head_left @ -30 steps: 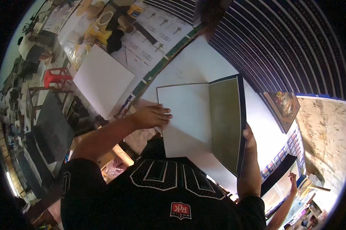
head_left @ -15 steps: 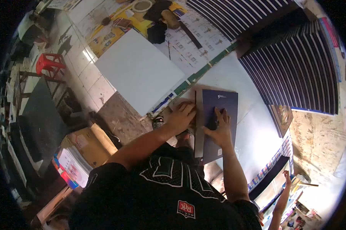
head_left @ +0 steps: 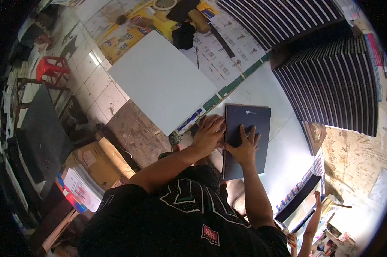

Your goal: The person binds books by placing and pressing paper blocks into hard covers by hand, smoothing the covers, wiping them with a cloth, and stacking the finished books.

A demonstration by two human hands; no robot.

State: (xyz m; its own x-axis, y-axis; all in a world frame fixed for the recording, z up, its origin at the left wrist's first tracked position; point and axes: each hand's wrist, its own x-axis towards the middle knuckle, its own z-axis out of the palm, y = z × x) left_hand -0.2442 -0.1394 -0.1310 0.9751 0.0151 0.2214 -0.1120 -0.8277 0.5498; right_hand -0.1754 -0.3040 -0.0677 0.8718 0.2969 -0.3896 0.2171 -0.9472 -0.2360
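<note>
At the near edge of a smooth, pale-topped desk (head_left: pixel 284 124), close to the corner where it meets a second desk with a green edge and printed paper covering (head_left: pixel 240 60), lies a dark navy, rectangular hardcover book (head_left: pixel 233 128). It is shut, flat, front upward, with a small white logo near its far end. Its position by the edge presumably keeps it within easy reach of both arms.

The right hand (head_left: pixel 245 150) is palm down on the cover with fingers spread wide, an attitude that would distribute pressure and keep the board flat. The left hand (head_left: pixel 210 135) is at the book's long left side, fingers close together and slightly bent; it probably serves to steady or align that side. Whether it pinches the cover cannot be told, as its underside is hidden.

Toward the far right edge of the pale desk stands a long row of dark, pale-edged volumes (head_left: pixel 330 85), packed tightly, apparently so that they support one another and save space. On the second desk, a large blank pale-grey sheet (head_left: pixel 159 81) covers the near corner, apart from the book. A crumpled black cloth (head_left: pixel 183 35) lies just beyond the sheet.
</note>
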